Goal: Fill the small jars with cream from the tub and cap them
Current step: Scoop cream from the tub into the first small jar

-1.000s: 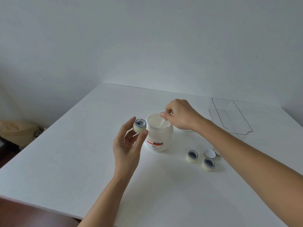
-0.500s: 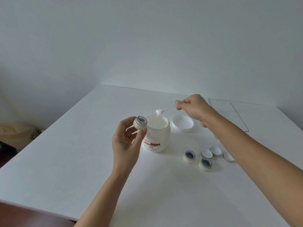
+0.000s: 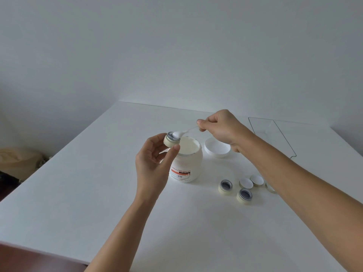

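- Small jars (image 3: pixel 244 196) and (image 3: pixel 225 188), both uncapped and showing dark insides, stand nearest you on the white table (image 3: pixel 78 193), just left of your right forearm.
- Just behind them lie two round white caps (image 3: pixel 246 183) and (image 3: pixel 256 180); a third cap (image 3: pixel 269 188) peeks out at the forearm's edge.
- Your left hand (image 3: pixel 152 163) pinches a third small jar (image 3: pixel 171 141) between thumb and fingertips, raised and tilted beside the tub's mouth.
- Behind that hand, the open cream tub (image 3: pixel 186 163) stands upright, white cream visible inside.
- Your right hand (image 3: pixel 222 127) pinches the handle of a small white spatula (image 3: pixel 181 133), its cream-loaded tip at the held jar's opening.
- Farther back, the tub's white lid (image 3: pixel 217 149) lies upturned, partly under your right wrist.
- Farthest right sits a clear plastic tray (image 3: pixel 275 138).
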`<state>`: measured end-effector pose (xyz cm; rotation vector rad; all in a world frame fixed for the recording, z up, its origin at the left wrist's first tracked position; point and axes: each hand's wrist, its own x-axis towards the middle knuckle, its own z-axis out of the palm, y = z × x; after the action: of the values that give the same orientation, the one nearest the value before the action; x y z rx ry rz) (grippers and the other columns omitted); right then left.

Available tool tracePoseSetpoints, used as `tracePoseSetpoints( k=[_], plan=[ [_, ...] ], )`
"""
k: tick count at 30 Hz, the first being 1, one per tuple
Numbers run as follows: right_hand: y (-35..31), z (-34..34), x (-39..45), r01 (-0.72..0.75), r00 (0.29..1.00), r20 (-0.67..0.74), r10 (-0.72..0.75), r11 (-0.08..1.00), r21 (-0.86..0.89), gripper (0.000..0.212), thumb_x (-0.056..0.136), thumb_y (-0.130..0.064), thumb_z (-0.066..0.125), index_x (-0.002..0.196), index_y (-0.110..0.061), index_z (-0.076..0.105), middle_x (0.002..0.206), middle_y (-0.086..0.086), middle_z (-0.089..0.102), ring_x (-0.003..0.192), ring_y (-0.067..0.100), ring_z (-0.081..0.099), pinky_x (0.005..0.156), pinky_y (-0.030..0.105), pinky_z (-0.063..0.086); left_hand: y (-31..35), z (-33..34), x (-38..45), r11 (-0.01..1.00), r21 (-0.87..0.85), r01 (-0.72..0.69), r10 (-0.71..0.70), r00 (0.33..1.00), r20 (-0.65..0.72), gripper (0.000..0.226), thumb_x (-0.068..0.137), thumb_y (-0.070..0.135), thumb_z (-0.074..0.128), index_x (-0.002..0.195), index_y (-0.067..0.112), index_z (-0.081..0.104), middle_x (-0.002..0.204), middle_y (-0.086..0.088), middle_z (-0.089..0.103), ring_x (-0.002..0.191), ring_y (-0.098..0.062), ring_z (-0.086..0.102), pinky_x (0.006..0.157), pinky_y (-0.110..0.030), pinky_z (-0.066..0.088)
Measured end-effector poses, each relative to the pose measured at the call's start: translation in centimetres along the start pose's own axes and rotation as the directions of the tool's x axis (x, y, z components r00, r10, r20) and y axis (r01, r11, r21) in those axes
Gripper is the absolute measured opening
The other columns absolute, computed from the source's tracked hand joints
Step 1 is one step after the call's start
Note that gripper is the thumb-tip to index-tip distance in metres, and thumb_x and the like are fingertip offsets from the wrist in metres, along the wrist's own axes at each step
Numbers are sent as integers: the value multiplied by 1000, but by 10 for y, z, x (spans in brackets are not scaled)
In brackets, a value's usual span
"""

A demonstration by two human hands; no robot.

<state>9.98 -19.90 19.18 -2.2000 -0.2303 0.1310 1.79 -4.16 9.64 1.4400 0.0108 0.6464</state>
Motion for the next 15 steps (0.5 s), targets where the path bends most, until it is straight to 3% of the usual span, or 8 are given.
tracePoseSetpoints(
  k=[1, 3, 5, 7, 10, 13, 15],
  plan=[
    [-1, -1, 0, 14, 1000, -8, -14, 1000, -14, 30, 93, -31, 58, 86, -4, 71, 104, 10, 71, 107, 26, 61, 87, 34, 49, 0, -1, 0, 1000, 1, -2, 2, 1000, 2, 25, 84, 10, 76, 107, 16, 68, 102, 8, 76, 97, -11, 72, 80, -22, 57],
    [-2, -6, -1, 47, 999, -26, -48, 998, -41, 34, 93, -28, 58, 90, 3, 70, 76, -6, 68, 82, 12, 63, 64, 19, 45, 0, -2, 0, 1000, 2, -2, 2, 1000, 3, 25, 84, 10, 75, 106, 19, 68, 103, 9, 76, 98, -11, 72, 81, -23, 57],
    [-1, -9, -2, 77, 994, -70, -81, 995, -61, 37, 94, -25, 58, 91, 10, 67, 48, -19, 55, 53, -8, 53, 47, 11, 35, -1, -4, 0, 1000, -1, 2, -2, 1000, 4, 24, 85, 10, 75, 106, 20, 69, 103, 10, 76, 98, -11, 72, 81, -23, 57],
    [-1, -9, -5, 138, 981, -130, -144, 989, -59, 39, 95, -22, 56, 89, 16, 64, 31, -22, 44, 36, -12, 45, 38, 7, 30, -1, -4, 0, 1000, -6, 9, -9, 1000, 8, 24, 85, 11, 75, 106, 20, 69, 103, 9, 77, 98, -11, 72, 81, -22, 56],
    [-5, -1, -14, 274, 932, -220, -288, 957, -93, 34, 94, -24, 58, 77, 5, 68, 39, -15, 50, 43, -2, 48, 49, 10, 32, 0, -2, -1, 999, -31, 24, -24, 1000, 13, 23, 84, 12, 76, 105, 19, 70, 102, 8, 77, 96, -11, 72, 78, -20, 55],
    [1, 8, -20, 407, 840, -286, -461, 884, -229, 28, 92, -27, 60, 72, -8, 67, 67, 2, 57, 70, 17, 54, 72, 28, 37, 2, 1, -3, 997, -66, 31, -30, 999, 14, 21, 84, 13, 76, 103, 20, 71, 99, 7, 78, 93, -10, 73, 76, -15, 54],
    [4, 12, -23, 490, 756, -317, -573, 816, -308, 24, 91, -26, 62, 73, -12, 67, 72, -1, 52, 76, 18, 51, 77, 31, 34, 3, 2, -3, 995, -91, 40, -39, 999, 10, 20, 84, 13, 76, 102, 18, 71, 98, 7, 78, 93, -9, 73, 75, -14, 53]
  ],
)
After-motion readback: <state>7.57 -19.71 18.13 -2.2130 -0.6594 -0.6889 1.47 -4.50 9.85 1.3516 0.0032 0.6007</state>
